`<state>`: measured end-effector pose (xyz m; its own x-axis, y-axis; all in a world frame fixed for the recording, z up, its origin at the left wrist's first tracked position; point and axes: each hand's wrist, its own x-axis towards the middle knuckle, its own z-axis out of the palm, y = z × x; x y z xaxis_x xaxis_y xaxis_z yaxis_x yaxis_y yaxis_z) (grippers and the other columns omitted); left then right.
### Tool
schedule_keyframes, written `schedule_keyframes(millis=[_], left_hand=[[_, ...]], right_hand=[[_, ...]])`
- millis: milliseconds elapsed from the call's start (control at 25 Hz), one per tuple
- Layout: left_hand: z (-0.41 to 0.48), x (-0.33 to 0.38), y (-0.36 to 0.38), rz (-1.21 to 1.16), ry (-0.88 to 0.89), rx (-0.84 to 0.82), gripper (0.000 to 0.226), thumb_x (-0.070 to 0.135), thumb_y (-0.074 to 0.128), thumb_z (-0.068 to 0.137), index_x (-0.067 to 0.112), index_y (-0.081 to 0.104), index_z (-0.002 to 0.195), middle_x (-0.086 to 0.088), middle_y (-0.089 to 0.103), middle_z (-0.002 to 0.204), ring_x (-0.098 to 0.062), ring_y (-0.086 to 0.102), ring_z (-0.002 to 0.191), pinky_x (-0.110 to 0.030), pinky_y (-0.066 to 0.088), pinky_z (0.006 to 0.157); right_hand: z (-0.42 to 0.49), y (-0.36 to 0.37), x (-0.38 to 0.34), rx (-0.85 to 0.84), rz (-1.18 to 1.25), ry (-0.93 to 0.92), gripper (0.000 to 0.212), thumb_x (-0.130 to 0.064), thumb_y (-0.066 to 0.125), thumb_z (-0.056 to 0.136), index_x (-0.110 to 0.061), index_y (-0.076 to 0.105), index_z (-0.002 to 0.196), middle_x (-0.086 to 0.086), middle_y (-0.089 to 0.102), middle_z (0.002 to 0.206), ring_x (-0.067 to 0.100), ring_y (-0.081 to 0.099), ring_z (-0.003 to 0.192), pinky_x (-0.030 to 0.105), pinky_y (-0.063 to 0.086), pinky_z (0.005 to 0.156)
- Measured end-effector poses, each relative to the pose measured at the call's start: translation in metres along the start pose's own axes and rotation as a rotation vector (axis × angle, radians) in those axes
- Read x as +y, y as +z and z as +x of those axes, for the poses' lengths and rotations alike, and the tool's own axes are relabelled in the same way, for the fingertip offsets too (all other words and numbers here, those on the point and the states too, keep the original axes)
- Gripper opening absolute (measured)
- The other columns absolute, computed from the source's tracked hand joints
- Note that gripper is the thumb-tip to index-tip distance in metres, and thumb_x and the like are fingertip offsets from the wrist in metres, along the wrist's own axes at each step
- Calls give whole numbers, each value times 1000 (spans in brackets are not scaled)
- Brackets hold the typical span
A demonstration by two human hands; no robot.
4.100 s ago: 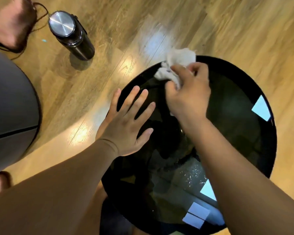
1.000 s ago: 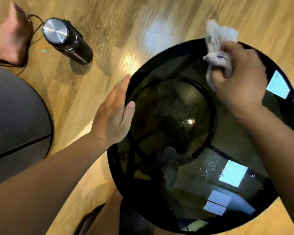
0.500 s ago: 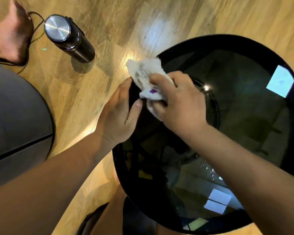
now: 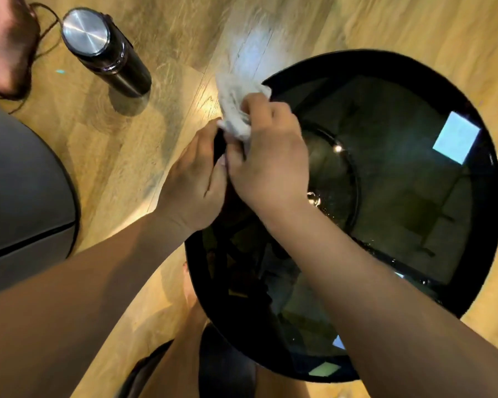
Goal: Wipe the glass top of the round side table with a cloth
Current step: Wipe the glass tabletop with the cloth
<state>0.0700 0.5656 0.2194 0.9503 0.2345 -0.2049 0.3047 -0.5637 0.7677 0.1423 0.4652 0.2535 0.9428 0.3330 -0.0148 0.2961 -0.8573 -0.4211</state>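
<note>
Pale wood-plank flooring (image 4: pixel 167 116) surrounds the round side table with a black frame and dark glass top (image 4: pixel 400 179), which is viewed from directly above. A crumpled white cloth (image 4: pixel 236 107) is held bunched in the right hand (image 4: pixel 268 165), whose fingers are curled closed around it at the table's upper-left rim, with part of the cloth overhanging the edge. The left hand (image 4: pixel 193 182) is seen against the rim just beside the right hand, fingers bent; whether it grips the frame or merely braces it cannot be told. Small droplets or specks (image 4: pixel 322 205) are visible on the glass near the centre, and more along the lower right, so wiping is judged to be incomplete. Those areas are judged to need further passes. A dark cylindrical flask with a brushed steel lid (image 4: pixel 104 50) stands on the floor, well apart from the table.
</note>
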Motion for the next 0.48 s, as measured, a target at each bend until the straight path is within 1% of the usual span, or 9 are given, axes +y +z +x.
schedule_keyframes(millis=[40, 80, 120, 160, 200, 280, 320, 400, 480], left_hand=[[0, 0, -1, 3, 2, 11, 55, 29, 32, 95, 0, 34, 143, -16, 48, 137, -24, 46, 123, -20, 32, 101], [0, 0, 0, 12, 8, 13, 55, 29, 33, 97, 0, 33, 143, -17, 47, 139, -24, 44, 127, -21, 31, 104], [0, 0, -1, 21, 9, 7, 55, 30, 34, 98, 0, 31, 145, -17, 46, 141, -25, 43, 129, -25, 31, 108], [0, 0, 0, 25, 5, -2, 54, 30, 34, 100, 2, 30, 146, -16, 45, 141, -26, 44, 129, -31, 33, 110], [0, 0, 0, 26, 1, -9, 54, 31, 33, 100, 4, 29, 146, -15, 45, 141, -26, 44, 129, -37, 36, 110], [-1, 1, 0, 31, -10, -6, 54, 34, 31, 100, 6, 28, 147, -14, 44, 142, -27, 44, 129, -41, 37, 109], [-1, 1, -1, 33, -13, -3, 54, 34, 31, 101, 7, 27, 148, -15, 43, 143, -28, 43, 130, -41, 37, 108], [-1, 1, -2, 26, -15, 1, 55, 35, 30, 100, 7, 28, 148, -17, 43, 144, -31, 43, 130, -41, 36, 107], [-1, 0, -2, 24, -24, -1, 55, 36, 29, 100, 7, 28, 147, -17, 43, 143, -32, 43, 129, -43, 37, 107]], right_hand=[[-1, 2, -5, -48, -18, -97, 43, -24, 68, 75, -17, 56, 115, 10, 55, 105, 28, 55, 94, 35, 49, 60], [5, -5, 5, -46, -42, -152, 44, -22, 69, 74, -17, 56, 115, 10, 54, 106, 28, 54, 95, 35, 48, 56], [13, -17, 25, -23, -87, -146, 44, -23, 67, 75, -17, 55, 117, 10, 53, 108, 29, 54, 96, 33, 45, 55], [18, -31, 56, -9, -124, -91, 44, -26, 64, 78, -18, 52, 120, 9, 53, 111, 29, 54, 99, 31, 41, 57], [22, -48, 93, 10, -165, 10, 45, -31, 60, 82, -20, 48, 125, 9, 53, 116, 29, 54, 103, 31, 41, 62], [16, -89, 178, 98, -238, 243, 48, -44, 52, 85, -27, 42, 128, 8, 57, 119, 30, 56, 108, 36, 46, 74], [8, -109, 207, 153, -266, 382, 48, -50, 48, 83, -30, 41, 126, 8, 59, 117, 31, 58, 108, 40, 48, 82], [-4, -131, 239, 180, -305, 561, 50, -56, 44, 78, -29, 40, 120, 8, 64, 110, 32, 60, 106, 45, 48, 89], [1, -124, 227, 189, -263, 612, 48, -53, 44, 77, -29, 44, 118, 7, 65, 108, 32, 61, 103, 44, 49, 88]])
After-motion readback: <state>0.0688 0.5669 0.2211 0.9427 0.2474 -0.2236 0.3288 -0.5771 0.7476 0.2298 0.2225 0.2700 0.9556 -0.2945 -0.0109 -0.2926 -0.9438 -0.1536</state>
